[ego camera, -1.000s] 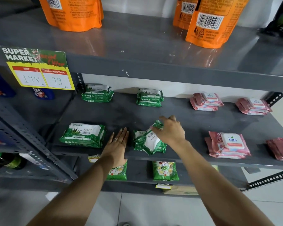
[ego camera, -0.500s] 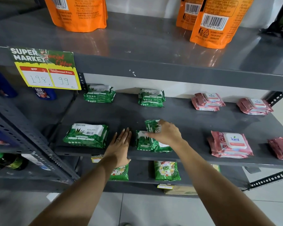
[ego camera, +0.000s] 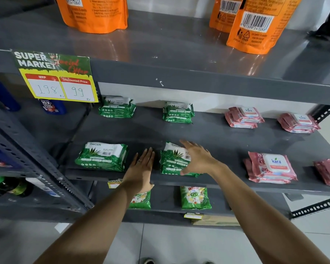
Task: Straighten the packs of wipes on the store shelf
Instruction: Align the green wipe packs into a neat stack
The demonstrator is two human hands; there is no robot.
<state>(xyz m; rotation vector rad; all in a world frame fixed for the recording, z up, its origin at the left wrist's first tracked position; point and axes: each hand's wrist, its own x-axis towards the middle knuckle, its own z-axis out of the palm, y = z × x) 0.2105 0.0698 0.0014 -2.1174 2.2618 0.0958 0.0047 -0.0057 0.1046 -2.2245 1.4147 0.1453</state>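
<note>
On the grey middle shelf point(ego camera: 221, 138) lie green Origami wipe packs and pink Kara wipe packs. A small stack of green packs point(ego camera: 174, 161) lies flat near the front edge, label up. My right hand point(ego camera: 197, 159) rests on its right side, fingers spread, thumb at its front edge. My left hand point(ego camera: 141, 170) lies flat on the shelf just left of that stack, fingers together, a ring on one finger. Another green pack point(ego camera: 103, 156) lies further left. Two green stacks point(ego camera: 117, 107) point(ego camera: 178, 112) sit at the back.
Pink Kara packs point(ego camera: 271, 168) point(ego camera: 243, 117) point(ego camera: 298, 122) fill the shelf's right half, one more at the right edge point(ego camera: 329, 171). Orange pouches point(ego camera: 255, 23) stand on the shelf above, with a price sign point(ego camera: 55, 77) on its lip. Green detergent sachets point(ego camera: 195, 198) stand below.
The top green pack was tilted up in my right hand; it now lies flat on the stack, label up. My right hand has flattened onto it. My left hand stayed beside the stack.
</note>
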